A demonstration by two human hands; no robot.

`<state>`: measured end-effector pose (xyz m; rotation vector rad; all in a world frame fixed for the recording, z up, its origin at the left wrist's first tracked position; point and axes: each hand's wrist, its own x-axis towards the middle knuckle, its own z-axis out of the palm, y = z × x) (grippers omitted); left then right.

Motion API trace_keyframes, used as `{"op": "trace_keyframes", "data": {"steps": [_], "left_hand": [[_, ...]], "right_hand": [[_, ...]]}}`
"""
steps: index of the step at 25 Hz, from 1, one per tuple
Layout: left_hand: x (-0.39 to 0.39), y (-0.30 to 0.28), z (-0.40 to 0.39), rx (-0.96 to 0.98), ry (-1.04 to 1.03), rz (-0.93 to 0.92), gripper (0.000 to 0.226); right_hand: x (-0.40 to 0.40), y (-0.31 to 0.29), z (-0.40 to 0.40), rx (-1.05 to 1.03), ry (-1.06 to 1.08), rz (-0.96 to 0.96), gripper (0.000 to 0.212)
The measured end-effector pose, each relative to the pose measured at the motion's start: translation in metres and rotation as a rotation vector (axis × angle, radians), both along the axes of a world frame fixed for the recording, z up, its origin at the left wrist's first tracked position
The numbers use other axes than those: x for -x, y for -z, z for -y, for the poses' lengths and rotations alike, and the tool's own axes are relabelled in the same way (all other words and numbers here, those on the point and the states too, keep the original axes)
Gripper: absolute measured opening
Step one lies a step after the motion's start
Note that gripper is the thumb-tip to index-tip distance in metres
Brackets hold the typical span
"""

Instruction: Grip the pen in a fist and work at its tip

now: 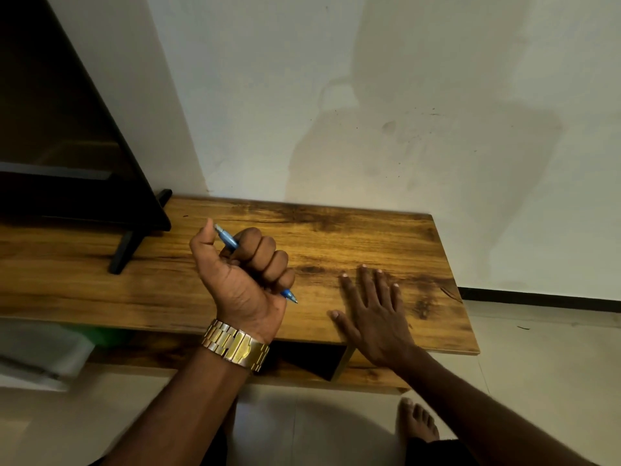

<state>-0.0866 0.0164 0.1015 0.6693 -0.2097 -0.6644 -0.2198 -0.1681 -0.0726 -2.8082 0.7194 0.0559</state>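
Landmark: wooden tabletop [336, 237], long plank against a pale wall [369, 95]; all positions referred to it.
Left hand [245, 274]: raised above the tabletop's middle, fingers curled into a fist round a blue pen [228, 240].
Pen: gripped across the palm. One end sticks up past the thumb toward the wall; the other end, with the tip, pokes out below the little finger toward the tabletop's near edge. Whether the tip touches the wood cannot be told.
Wrist: gold metal watch band [235, 344] on the left wrist, over the tabletop's near edge.
Right hand [373, 314]: lies flat on the tabletop's right part, palm down, fingers straight and spread, holding nothing. Heel of the hand at the near edge; fingertips point toward the wall.
Gap: the two hands are near each other but apart.
Screen: black television [67, 146] stands on the tabletop's left part, its dark foot [124, 250] resting on the wood, left of the fist.
Below: a bare foot [416, 422] on the tiled floor [537, 381], in front of the tabletop's right end.
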Motion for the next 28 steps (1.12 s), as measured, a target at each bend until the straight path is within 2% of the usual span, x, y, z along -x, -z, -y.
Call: {"op": "trace_keyframes", "data": {"steps": [7, 11, 14, 28], "left_hand": [[-0.003, -0.001, -0.004, 0.045, 0.016, -0.042, 0.059], [-0.001, 0.000, -0.004, 0.070, 0.021, -0.022, 0.059], [-0.001, 0.000, -0.003, 0.117, 0.071, -0.029, 0.059], [0.000, 0.006, 0.007, 0.150, 0.053, -0.057, 0.057]], "right_hand": [[-0.037, 0.002, -0.001, -0.002, -0.048, 0.002, 0.098], [-0.053, 0.004, -0.010, 0.059, -0.074, 0.029, 0.093], [-0.051, 0.007, -0.011, 0.078, -0.069, 0.049, 0.094], [-0.050, -0.001, -0.012, 0.045, -0.057, 0.074, 0.093]]}}
